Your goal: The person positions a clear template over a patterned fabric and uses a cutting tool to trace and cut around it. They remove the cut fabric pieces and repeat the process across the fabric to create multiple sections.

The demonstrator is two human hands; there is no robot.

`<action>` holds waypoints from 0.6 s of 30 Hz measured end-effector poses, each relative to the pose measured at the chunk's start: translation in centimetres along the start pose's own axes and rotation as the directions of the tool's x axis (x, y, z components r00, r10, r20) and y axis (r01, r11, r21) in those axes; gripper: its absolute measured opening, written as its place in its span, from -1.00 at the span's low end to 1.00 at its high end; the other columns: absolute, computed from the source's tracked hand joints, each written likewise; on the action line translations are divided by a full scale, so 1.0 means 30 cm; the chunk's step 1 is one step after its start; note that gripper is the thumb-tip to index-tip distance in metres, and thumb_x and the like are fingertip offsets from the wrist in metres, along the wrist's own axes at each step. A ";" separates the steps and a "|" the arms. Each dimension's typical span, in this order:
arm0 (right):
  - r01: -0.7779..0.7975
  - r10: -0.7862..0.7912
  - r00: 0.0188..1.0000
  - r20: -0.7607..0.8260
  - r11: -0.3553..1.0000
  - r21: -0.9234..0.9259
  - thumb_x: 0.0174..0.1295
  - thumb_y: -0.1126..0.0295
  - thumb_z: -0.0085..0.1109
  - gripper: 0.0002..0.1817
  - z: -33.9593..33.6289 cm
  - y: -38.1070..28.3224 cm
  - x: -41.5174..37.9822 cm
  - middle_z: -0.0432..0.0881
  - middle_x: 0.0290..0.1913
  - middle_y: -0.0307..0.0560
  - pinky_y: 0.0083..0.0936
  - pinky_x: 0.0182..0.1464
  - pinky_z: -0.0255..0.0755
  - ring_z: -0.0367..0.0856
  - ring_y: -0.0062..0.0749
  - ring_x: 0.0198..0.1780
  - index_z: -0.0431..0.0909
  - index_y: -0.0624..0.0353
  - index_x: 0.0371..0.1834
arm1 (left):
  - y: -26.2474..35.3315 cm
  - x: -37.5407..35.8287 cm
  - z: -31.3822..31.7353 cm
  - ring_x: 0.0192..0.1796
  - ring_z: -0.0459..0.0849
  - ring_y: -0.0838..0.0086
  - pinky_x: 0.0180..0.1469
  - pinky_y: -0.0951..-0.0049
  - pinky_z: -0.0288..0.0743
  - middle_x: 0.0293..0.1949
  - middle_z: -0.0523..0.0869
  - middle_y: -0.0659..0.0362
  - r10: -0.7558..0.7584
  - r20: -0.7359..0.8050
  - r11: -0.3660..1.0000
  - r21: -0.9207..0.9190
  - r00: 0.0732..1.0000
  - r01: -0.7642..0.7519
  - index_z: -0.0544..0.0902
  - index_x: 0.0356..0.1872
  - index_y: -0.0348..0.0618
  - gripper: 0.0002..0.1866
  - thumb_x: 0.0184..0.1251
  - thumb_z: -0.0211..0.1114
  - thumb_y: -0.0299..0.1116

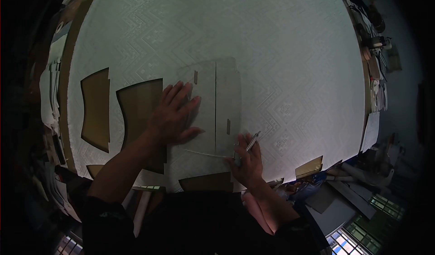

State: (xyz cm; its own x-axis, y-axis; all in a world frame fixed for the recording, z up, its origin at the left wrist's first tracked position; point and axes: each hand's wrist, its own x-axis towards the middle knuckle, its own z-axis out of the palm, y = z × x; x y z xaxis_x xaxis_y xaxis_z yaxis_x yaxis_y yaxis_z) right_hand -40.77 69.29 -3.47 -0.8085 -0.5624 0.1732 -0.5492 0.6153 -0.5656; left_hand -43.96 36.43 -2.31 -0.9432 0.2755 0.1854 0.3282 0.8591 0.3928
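Note:
Pale fabric [308, 74] with a raised zigzag weave covers the table. On it lies a thin, see-through pattern template [206, 105] with a dark lengthwise line and two small slots. My left hand [172, 117] rests flat on the template's left part, fingers spread and holding nothing. At the template's lower right corner, my right hand [247, 164] is closed around a slim silver pen [253, 141]. One end of the pen sticks out up and to the right; the other end is mostly hidden by my fingers.
Left of the template, a curved cut-out [95, 110] and a larger cut-out [140, 101] in the fabric show brown beneath. More gaps [206, 182] line the near edge. Papers [54, 92] and tools [376, 42] crowd the table's left and right sides.

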 end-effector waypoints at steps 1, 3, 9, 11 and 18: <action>-0.009 0.009 1.000 0.020 1.000 -0.004 0.18 0.25 0.60 -0.42 -0.002 -0.001 0.000 0.54 0.48 0.21 0.25 0.54 0.27 0.40 0.33 0.55 0.46 0.07 0.19 | 0.001 0.000 0.000 0.63 0.25 -0.23 0.63 -0.27 0.09 0.60 0.31 -0.18 -0.006 0.003 1.000 -0.005 1.000 0.006 0.58 0.42 -0.06 -0.12 0.12 0.56 0.22; 0.006 -0.006 1.000 0.010 1.000 -0.005 0.18 0.25 0.60 -0.41 0.003 0.006 -0.003 0.53 0.50 0.21 0.26 0.54 0.27 0.40 0.33 0.55 0.45 0.06 0.19 | 0.003 0.000 -0.003 0.63 0.25 -0.23 0.63 -0.27 0.10 0.60 0.31 -0.18 0.000 -0.002 1.000 -0.003 1.000 0.000 0.58 0.42 -0.06 -0.12 0.13 0.55 0.22; 0.013 -0.013 1.000 -0.010 1.000 -0.001 0.18 0.24 0.59 -0.43 0.005 0.005 -0.003 0.53 0.50 0.19 0.24 0.55 0.28 0.40 0.30 0.55 0.46 0.07 0.17 | -0.001 0.000 0.001 0.62 0.27 -0.23 0.62 -0.27 0.11 0.58 0.34 -0.17 0.014 -0.013 1.000 0.010 1.000 -0.014 0.58 0.41 -0.06 -0.12 0.13 0.55 0.23; 0.005 -0.005 1.000 -0.026 1.000 0.001 0.20 0.22 0.57 -0.47 0.006 0.004 -0.004 0.56 0.47 0.17 0.22 0.56 0.28 0.41 0.26 0.55 0.52 0.09 0.14 | -0.002 -0.001 0.002 0.61 0.28 -0.23 0.62 -0.27 0.12 0.58 0.35 -0.18 0.023 -0.019 1.000 0.011 1.000 -0.023 0.58 0.41 -0.07 -0.12 0.13 0.55 0.23; 0.013 -0.013 1.000 -0.014 1.000 0.004 0.18 0.25 0.58 -0.44 0.000 0.003 0.001 0.54 0.49 0.20 0.23 0.54 0.29 0.39 0.30 0.56 0.48 0.09 0.16 | -0.003 -0.001 0.002 0.59 0.29 -0.26 0.61 -0.27 0.14 0.56 0.36 -0.19 0.032 -0.035 0.999 -0.002 0.999 -0.032 0.58 0.41 -0.09 -0.13 0.15 0.55 0.23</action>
State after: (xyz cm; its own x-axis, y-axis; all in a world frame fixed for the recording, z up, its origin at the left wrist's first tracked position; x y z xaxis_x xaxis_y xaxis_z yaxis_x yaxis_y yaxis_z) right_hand -40.84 69.34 -3.52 -0.8039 -0.5631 0.1917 -0.5591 0.6052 -0.5668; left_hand -43.96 36.39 -2.41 -0.9298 0.2876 0.2296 0.3585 0.8490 0.3883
